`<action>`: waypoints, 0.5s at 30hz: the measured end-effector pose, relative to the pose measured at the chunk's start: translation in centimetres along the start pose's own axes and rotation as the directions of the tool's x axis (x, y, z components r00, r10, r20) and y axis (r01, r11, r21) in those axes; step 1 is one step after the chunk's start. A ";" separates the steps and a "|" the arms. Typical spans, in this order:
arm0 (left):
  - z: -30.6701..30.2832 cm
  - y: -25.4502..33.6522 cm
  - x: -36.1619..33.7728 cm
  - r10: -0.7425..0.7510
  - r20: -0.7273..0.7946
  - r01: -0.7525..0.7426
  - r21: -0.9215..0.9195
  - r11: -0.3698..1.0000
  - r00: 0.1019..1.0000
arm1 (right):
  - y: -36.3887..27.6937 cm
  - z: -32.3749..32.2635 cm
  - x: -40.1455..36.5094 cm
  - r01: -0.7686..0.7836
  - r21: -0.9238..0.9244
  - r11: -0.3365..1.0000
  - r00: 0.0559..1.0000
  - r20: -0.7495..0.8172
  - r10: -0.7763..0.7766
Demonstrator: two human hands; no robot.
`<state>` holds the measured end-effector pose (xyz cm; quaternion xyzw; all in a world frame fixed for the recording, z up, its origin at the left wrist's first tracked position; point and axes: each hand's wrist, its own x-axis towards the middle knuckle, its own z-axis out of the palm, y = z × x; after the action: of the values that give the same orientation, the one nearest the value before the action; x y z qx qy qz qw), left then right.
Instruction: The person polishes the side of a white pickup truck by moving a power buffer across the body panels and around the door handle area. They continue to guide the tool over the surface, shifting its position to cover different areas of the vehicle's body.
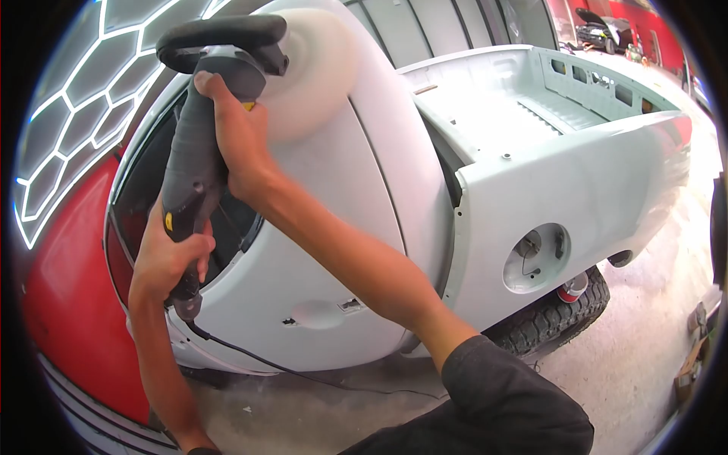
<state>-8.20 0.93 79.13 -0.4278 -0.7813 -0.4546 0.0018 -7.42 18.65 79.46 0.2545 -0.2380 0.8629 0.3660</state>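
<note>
A dark grey corded car polisher (192, 155) is in both my hands. Its round white pad (315, 72) is blurred by motion and lies against the upper cab of a pale pickup truck (334, 205). My right hand (239, 133) grips the polisher near its head, thumb on top, beneath a black loop handle (220, 34). Lower down, my left hand (168, 254) wraps around the rear grip, near where the power cord (265, 362) leaves. The door below has openings at the handle recess (318, 313).
To the right, the truck bed (576, 167) has a round side opening (535, 258) above a tire (557, 315). A red panel (72, 288) stands at left, under hexagonal lights (83, 83). The cord trails toward the concrete floor (607, 379). Another car (603, 30) is far back.
</note>
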 end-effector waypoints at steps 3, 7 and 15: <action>0.3 -1.6 -2.2 0.000 0.058 -0.001 0.021 1.000 0.998 | 1.0 -1.3 -3.0 0.009 0.003 1.000 0.999 -0.042 -0.009; 0.8 -2.3 -4.5 -0.040 0.043 0.037 0.061 0.997 0.998 | 1.7 -2.4 -5.8 0.013 0.024 1.000 0.999 -0.051 -0.012; -0.7 0.1 -0.7 0.000 0.018 -0.001 0.040 0.999 1.000 | 1.2 0.0 -0.4 0.063 0.027 0.998 0.998 -0.030 -0.062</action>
<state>-7.95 -0.02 79.34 -0.4320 -0.7900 -0.4351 0.0035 -8.07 17.71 78.88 0.2545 -0.2124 0.8579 0.3927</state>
